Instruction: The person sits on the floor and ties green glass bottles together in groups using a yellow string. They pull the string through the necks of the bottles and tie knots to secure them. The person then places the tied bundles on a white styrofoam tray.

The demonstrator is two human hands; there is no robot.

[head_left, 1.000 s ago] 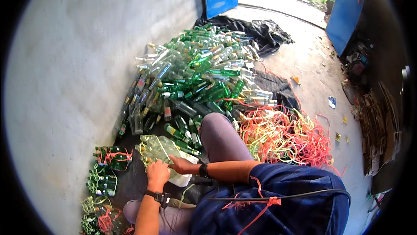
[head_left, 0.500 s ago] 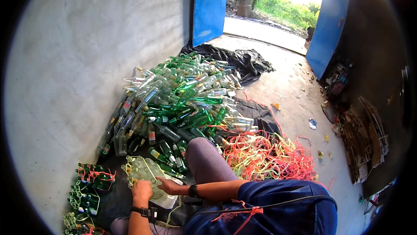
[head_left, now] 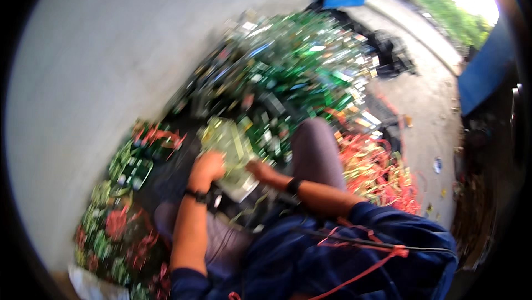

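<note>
Clear bottles are sitting between two hands, with bundles lining the wall

From where I'm standing, the clear bottle cluster is lying on the dark sheet, between the heap and the seated person's lap. A pale yellow band is running across it, so the strapping is looking partly done; whether it is knotted, the blur is hiding.

The left hand is resting at the cluster's near-left edge, its fingers looking folded in. The right hand is sitting just beside the near-right edge. I cannot tell how tightly either is closing, or whether either is holding the band. A white slab-like thing is showing at the cluster's near end.

By the wall, green bottle bundles are standing in a row, wrapped in red and pale strips, and these are looking finished. Far more is remaining loose: the heap of green and clear bottles is spreading beyond the knee, and a tangle of red and yellow strips is lying to the right, plenty of it unused.
</note>
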